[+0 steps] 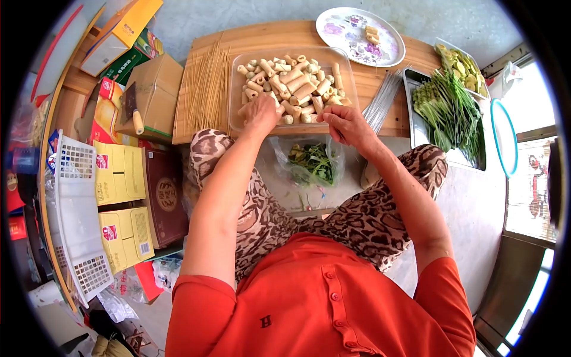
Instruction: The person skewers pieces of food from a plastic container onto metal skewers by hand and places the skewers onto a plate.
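A clear plastic box (352,89) full of short beige tube-shaped food rolls (297,80) sits on the wooden table in front of me. My left hand (262,113) is at the box's front left, its fingers curled down against the rolls; what they grip is hidden. Over the front right edge of the box, my right hand (348,124) is closed in a pinch, thumb and forefinger close to a roll. Anything thin between those fingers is too small to make out. Thin bamboo skewers (205,83) lie left of the box, and metal skewers (383,98) lie to its right.
A flowered oval plate (339,50) with a few rolls stands at the back. Trays of leafy greens (449,113) and sliced vegetables (463,70) are on the right. Below the table edge hangs a plastic bag of greens (312,163). Cardboard boxes (156,95) crowd the left.
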`<state>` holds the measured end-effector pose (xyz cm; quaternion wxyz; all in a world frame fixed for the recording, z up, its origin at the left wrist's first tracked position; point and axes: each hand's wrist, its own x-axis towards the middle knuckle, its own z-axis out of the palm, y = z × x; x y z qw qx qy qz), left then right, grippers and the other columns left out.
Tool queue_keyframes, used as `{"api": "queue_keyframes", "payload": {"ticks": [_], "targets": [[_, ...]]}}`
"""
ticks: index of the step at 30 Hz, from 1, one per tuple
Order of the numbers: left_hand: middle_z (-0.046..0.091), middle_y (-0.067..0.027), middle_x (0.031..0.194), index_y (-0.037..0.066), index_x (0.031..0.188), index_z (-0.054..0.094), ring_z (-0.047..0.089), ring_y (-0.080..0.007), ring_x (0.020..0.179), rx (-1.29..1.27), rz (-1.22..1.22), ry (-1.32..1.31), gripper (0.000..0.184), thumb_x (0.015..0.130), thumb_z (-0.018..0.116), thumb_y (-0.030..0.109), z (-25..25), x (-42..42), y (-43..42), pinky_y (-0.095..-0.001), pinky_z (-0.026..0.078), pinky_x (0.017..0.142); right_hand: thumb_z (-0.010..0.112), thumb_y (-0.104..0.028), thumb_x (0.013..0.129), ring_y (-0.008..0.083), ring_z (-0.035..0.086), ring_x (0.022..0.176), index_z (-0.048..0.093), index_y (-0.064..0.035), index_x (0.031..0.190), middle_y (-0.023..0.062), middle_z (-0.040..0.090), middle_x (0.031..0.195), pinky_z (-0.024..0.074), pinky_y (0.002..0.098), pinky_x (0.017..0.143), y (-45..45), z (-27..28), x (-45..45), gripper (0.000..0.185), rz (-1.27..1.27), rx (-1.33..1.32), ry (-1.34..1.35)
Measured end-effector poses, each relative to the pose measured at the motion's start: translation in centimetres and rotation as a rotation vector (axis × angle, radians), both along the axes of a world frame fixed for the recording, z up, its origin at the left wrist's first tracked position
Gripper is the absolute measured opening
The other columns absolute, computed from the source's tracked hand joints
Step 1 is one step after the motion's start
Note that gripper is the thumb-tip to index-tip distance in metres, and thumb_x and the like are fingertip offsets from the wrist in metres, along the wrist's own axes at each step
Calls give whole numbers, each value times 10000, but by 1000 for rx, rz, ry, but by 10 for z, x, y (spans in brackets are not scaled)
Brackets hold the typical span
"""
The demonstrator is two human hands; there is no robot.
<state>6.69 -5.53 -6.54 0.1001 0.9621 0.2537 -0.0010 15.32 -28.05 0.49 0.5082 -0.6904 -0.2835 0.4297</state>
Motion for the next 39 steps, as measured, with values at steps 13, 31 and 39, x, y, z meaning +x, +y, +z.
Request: {"api": "queue_keyframes", "payload": {"ticks": [13,31,39], "targets": [[605,-162,1059,-10,1014,632,536,-324,1051,-3,-44,-12,389,742,733,249,2,-5,0,-427,403,910,461,-212,970,31,357,441,616,-50,945,-49,432,519,276,201,403,-3,3,1,226,22,-27,2],[593,-80,831,8,967,583,589,-189,771,-1711,559,-918,236,850,664,196,10,-7,52,-323,526,749,472,-228,968,29,363,456,619,-76,966,-51,437,526,273,195,419,-5,7,-5,211,106,-41,23],[607,-64,832,22,985,595,597,-161,763,-1743,505,-888,243,843,674,203,9,-6,51,-302,521,739,469,-223,967,28,365,427,613,-56,935,-43,457,498,287,208,405,-3,7,-6,223,100,-38,16]]}}
